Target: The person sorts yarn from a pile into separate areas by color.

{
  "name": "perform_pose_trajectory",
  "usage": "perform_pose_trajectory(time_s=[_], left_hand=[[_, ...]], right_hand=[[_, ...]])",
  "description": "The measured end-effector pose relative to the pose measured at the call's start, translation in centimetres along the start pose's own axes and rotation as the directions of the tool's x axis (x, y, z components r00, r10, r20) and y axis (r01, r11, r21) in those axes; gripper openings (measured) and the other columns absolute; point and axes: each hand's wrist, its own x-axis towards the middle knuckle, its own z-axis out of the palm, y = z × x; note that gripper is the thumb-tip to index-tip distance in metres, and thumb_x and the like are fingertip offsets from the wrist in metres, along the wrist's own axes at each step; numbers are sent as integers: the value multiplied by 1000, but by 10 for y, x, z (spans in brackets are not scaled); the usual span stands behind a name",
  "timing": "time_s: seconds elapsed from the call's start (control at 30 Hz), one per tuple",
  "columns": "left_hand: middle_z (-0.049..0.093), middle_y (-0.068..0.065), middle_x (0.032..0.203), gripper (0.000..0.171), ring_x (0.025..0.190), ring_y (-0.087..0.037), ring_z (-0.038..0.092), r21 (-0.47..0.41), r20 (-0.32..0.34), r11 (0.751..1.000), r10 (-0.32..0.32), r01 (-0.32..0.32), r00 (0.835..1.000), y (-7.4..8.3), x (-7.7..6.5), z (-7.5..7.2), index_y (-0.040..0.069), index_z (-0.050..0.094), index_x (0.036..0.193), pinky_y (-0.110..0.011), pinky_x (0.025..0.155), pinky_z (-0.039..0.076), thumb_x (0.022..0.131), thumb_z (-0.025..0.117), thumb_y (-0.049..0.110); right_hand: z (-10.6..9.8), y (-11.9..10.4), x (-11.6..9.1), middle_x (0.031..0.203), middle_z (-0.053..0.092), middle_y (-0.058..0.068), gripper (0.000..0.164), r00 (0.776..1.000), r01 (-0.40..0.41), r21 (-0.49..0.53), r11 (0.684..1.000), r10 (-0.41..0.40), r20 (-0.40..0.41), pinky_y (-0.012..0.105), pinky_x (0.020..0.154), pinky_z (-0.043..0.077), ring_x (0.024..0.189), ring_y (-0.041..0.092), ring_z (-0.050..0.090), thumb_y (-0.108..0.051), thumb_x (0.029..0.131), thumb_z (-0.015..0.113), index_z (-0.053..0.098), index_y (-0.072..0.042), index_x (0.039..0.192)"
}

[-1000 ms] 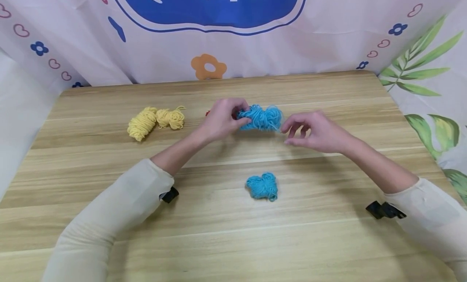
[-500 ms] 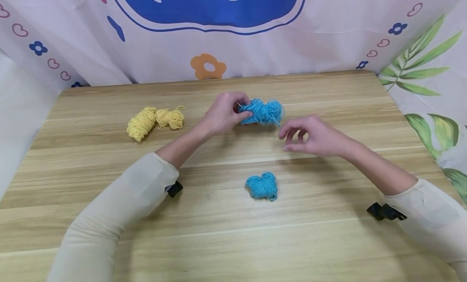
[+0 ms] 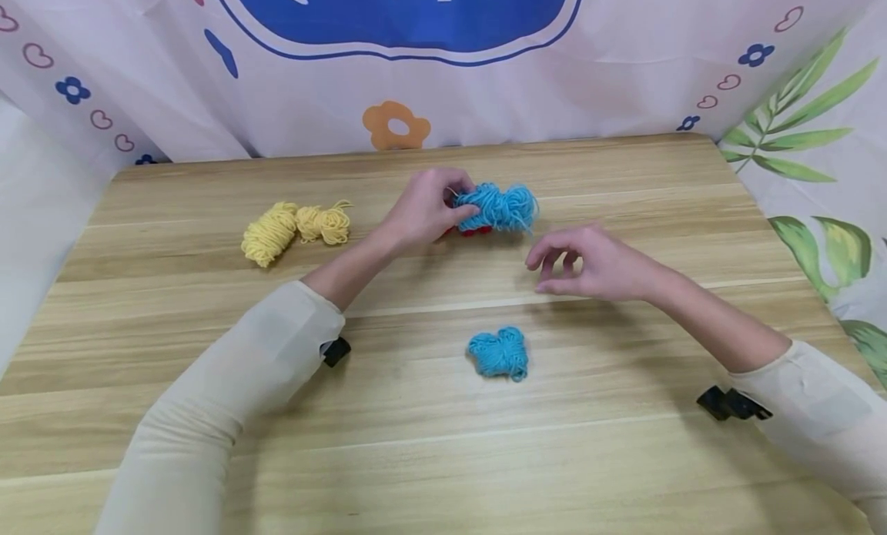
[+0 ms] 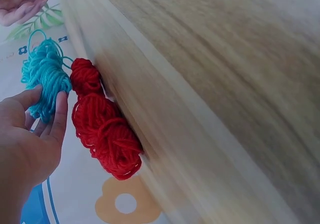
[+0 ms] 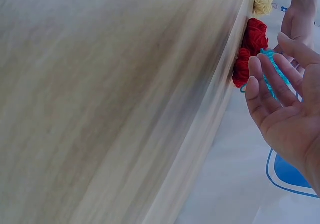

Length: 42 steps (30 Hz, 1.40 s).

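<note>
My left hand (image 3: pixel 426 208) pinches one end of a blue skein of yarn (image 3: pixel 504 208) between thumb and fingers, near the back of the table. In the left wrist view that blue skein (image 4: pixel 46 78) hangs apart from the table, just above red yarn (image 4: pixel 107 134) that lies on the wood. From the head view, hand and blue skein hide most of the red yarn. To the right, my right hand (image 3: pixel 589 262) hovers over the table with its fingers loosely bent and nothing in them. A smaller blue bundle of yarn (image 3: pixel 499 354) lies nearer to me.
On the left of the wooden table (image 3: pixel 388 458) lie a yellow skein (image 3: pixel 269 235) and a smaller yellow bundle (image 3: pixel 323 225), side by side. A printed cloth (image 3: pixel 527 96) hangs along the table's back edge.
My left hand has lifted the blue skein and moved it slightly back, so some red shows beneath it. My right hand has drawn a little away from it, toward me.
</note>
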Motion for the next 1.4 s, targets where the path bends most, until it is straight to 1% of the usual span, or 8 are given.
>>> perform_pose_trajectory(time_s=[0.33, 0.53, 0.83, 1.03, 1.23, 1.4], left_hand=[[72, -14, 111, 20, 99, -27, 65, 10, 12, 1000, -18, 18, 1000, 0, 9, 1, -1, 72, 109, -36, 94, 55, 96, 77, 13], [72, -13, 111, 18, 98, -26, 66, 10, 20, 1000, -5, 5, 1000, 1, 13, 3, 0, 72, 108, -34, 92, 56, 96, 76, 12], [71, -12, 112, 19, 97, -25, 65, 5, 22, 1000, 11, -11, 1000, 9, 19, 6, 1, 71, 110, -32, 91, 56, 96, 76, 14], [71, -12, 111, 19, 94, -24, 63, -4, 22, 1000, 26, -26, 999, 12, 24, 9, 1, 71, 110, -30, 88, 56, 96, 75, 14], [70, -11, 113, 19, 98, -24, 63, -4, 35, 1000, 10, -10, 999, 14, 29, 13, 1, 71, 111, -30, 90, 55, 97, 75, 14], [71, -10, 110, 17, 97, -23, 62, 9, 45, 1000, 8, -8, 999, 16, 33, 16, 2, 72, 109, -29, 90, 55, 97, 75, 14]], right_hand=[[0, 1, -3, 104, 75, 6, 24, 1000, -1, 22, 1000, 1, 10, 37, 77, 60, 88, 12, 70, -6, 86, 85, 74, -4, 108], [0, 2, -4, 104, 75, 5, 25, 1000, -3, 22, 1000, 2, 13, 37, 78, 60, 88, 13, 71, -7, 86, 85, 73, -5, 108], [-1, 4, -7, 105, 75, 6, 24, 1000, 16, 28, 999, -16, 14, 42, 78, 61, 89, 18, 73, -5, 86, 84, 73, -4, 108], [-2, 5, -10, 104, 75, 5, 24, 1000, 14, 37, 999, -14, 7, 39, 77, 60, 89, 17, 72, -5, 86, 84, 73, -4, 108], [-4, 6, -13, 104, 75, 6, 25, 1000, -8, 30, 1000, 8, 12, 38, 78, 60, 89, 17, 72, -5, 86, 85, 73, -4, 108], [-5, 9, -14, 104, 75, 5, 25, 1000, -12, 14, 1000, 12, 13, 39, 78, 60, 88, 19, 72, -6, 86, 85, 73, -4, 108]])
